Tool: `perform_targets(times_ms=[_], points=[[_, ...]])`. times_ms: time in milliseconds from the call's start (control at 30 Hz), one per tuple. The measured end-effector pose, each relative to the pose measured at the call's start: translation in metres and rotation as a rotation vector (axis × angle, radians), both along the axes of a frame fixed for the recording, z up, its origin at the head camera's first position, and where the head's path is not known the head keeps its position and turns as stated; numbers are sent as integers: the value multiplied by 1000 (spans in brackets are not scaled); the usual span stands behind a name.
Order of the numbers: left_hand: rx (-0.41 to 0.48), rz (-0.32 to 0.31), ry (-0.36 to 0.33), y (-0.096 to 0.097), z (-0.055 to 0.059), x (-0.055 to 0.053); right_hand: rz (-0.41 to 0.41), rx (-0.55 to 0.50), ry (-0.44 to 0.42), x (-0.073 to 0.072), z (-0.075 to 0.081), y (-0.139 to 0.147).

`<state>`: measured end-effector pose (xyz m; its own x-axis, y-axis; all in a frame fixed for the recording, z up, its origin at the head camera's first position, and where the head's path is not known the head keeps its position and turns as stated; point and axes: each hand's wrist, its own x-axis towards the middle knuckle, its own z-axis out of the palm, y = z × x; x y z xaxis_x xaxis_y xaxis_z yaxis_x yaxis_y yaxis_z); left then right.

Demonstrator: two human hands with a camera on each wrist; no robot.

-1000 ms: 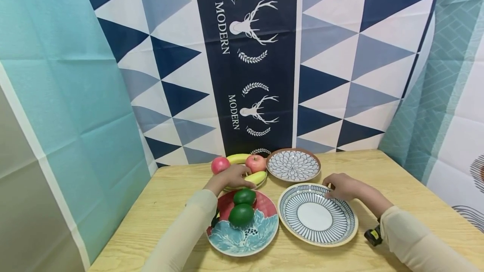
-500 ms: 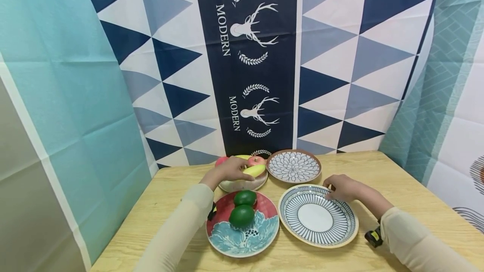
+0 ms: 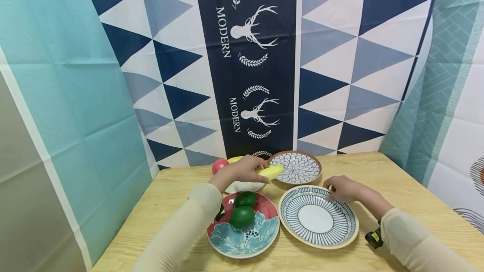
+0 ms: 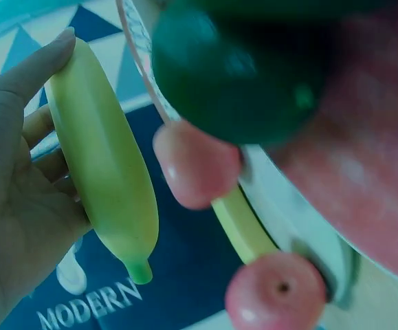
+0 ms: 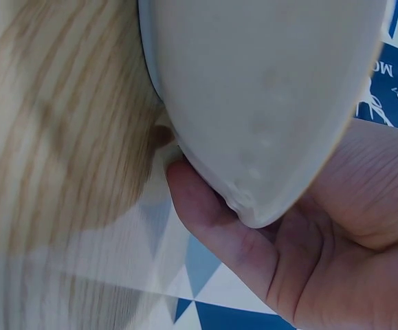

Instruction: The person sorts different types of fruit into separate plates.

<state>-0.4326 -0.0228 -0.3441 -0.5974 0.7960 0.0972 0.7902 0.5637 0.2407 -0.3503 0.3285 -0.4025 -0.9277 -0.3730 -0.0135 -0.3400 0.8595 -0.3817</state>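
At the front of the desk point(image 3: 295, 259), two green fruits point(image 3: 242, 217) rest on a red-and-blue plate point(image 3: 242, 245); beside it, the right hand point(image 3: 342, 189) grips the rim of a striped plate point(image 3: 316, 218) with curled fingers point(image 5: 216, 227). Farther back, the left hand point(image 3: 243, 168) holds a banana point(image 3: 271, 172) between thumb and fingers, overlapping the edge of a flower-patterned plate point(image 3: 296, 166) in the head view. Pinkish-red fruits point(image 4: 275, 292) and a second banana point(image 3: 235, 159) lie about a pale plate point(image 3: 243, 186). Patterned cloth point(image 3: 261, 70) hangs behind.
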Motion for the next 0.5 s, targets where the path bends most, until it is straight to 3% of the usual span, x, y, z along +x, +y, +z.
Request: perform_targets(times_ms=[200,500], points=[[-68,-82,73,23,2,18,4,-6,-2,0,-1,0],[-107,-195,71,56,0,38,-18,-2,-19,0,-3,0]])
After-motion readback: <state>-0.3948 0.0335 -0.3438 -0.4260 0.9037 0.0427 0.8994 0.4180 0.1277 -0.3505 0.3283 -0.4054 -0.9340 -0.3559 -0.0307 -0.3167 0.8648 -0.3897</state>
